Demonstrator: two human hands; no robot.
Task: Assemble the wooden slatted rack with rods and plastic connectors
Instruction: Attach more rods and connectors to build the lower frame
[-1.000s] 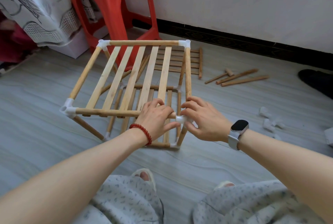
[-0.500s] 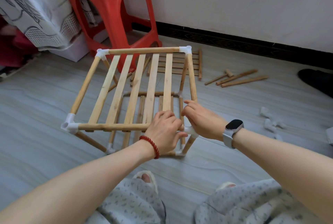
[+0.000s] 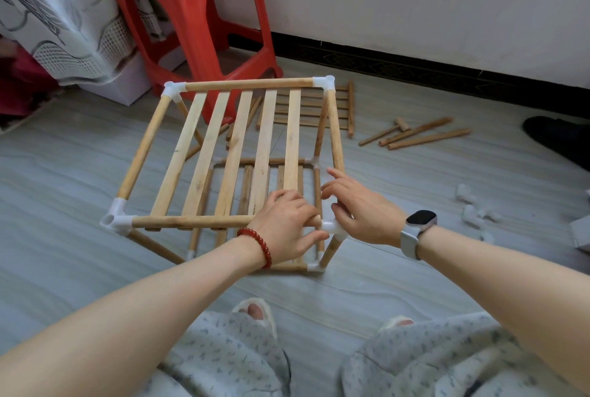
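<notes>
The wooden slatted rack point(image 3: 230, 147) stands on the floor as a two-level frame of rods joined by white plastic connectors. My left hand point(image 3: 284, 224) grips the near top rod point(image 3: 188, 221) at its right end. My right hand point(image 3: 360, 211) is closed around the near right corner connector point(image 3: 332, 227), its index finger stretched along the right side rod point(image 3: 335, 128). A lower slatted shelf point(image 3: 255, 179) shows through the top slats.
A red plastic stool point(image 3: 188, 20) stands behind the rack, with draped patterned cloth point(image 3: 54, 13) to its left. A spare slatted panel point(image 3: 316, 106), loose rods point(image 3: 418, 135) and white connectors point(image 3: 475, 211) lie on the floor to the right. A dark shoe point(image 3: 558, 138) sits far right.
The rack's near edge has come lower and closer in view. Both hands stayed at the near right corner, the right hand sliding down onto the connector.
</notes>
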